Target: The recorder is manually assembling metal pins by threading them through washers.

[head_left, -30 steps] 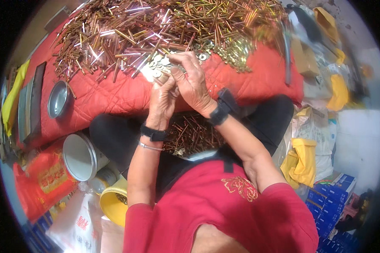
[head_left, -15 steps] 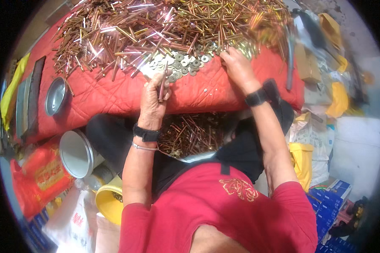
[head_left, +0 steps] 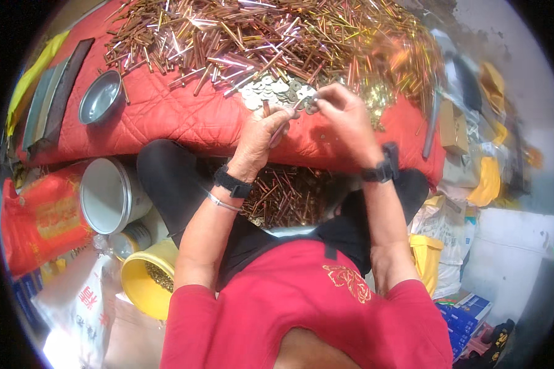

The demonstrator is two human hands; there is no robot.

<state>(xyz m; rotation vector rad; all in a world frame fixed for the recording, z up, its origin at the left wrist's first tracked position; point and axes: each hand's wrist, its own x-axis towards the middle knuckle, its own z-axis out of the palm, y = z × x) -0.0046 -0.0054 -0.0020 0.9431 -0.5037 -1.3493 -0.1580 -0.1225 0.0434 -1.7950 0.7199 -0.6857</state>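
Thin copper rod (head_left: 281, 127) sits pinched in the left hand (head_left: 260, 132), tilted up and to the right, its upper end meeting the right hand (head_left: 345, 114) just above the pile of small round washers (head_left: 271, 92) — rod is between the two hands, over the near edge of the red quilted cover (head_left: 178, 117) on the tabletop. Left hand is clenched around the lower part of the rod, fingers curled, thumb on top; right hand is pinched at the rod's tip, fingertips closed on something small there, probably a washer, but it is too small to tell for sure. Step in hand looks like fitting a washer onto the rod end. To do it well: keep the left grip firm and low so the tip stays steady, bring the right fingertips straight along the rod's axis, don't twist, and work close over the washer pile so a dropped piece lands back on it. The washers lie just beyond and touching the big heap of copper and brass rods (head_left: 271, 37) that covers the far half of the cover. More rods lie in the lap (head_left: 283, 197) below the hands. To the left, well apart — a small metal bowl (head_left: 100, 96) on the cover, a grey tin can (head_left: 108, 194) lower down, a yellow tub (head_left: 144, 280) near the left elbow.
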